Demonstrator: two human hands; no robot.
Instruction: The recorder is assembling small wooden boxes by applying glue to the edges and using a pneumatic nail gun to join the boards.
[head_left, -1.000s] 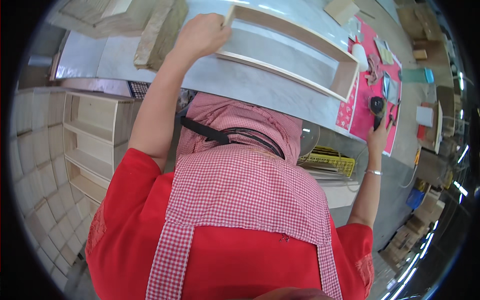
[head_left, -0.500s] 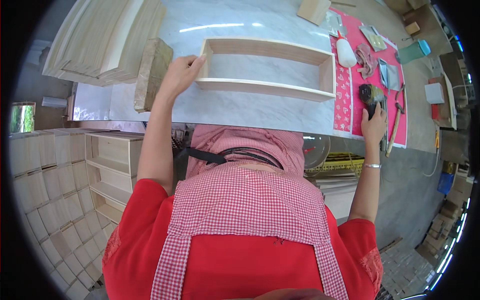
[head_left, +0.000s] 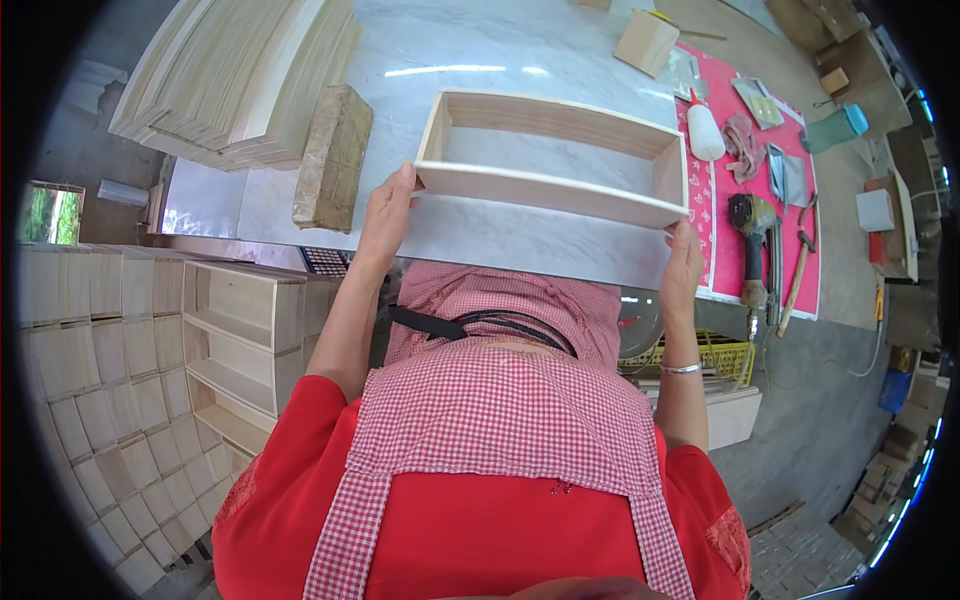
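Observation:
A long, shallow wooden frame (head_left: 555, 193) with no bottom panel lies over the marble-patterned table (head_left: 520, 240), its near side tilted toward me. My left hand (head_left: 388, 215) grips its near left corner, the thumb and fingertips pressed to the wood. At the near right corner, my right hand (head_left: 682, 268) holds the other end, with its fingertips against the side. A nail gun (head_left: 752, 235) with a black grip lies on the pink cloth, to the right of my right hand and apart from it.
Stacked thin boards (head_left: 235, 80) and a tape-wrapped block (head_left: 333, 158) stand at the left. On the pink cloth (head_left: 735, 190) are a white glue bottle (head_left: 705, 132), a rag (head_left: 742, 145) and a hammer (head_left: 797, 270). Finished wooden boxes (head_left: 110, 350) are piled at the lower left.
My right hand has let go of the nail gun, now on the cloth, and taken the frame's right end. My left hand has slid to the near corner. The frame's near side has tipped.

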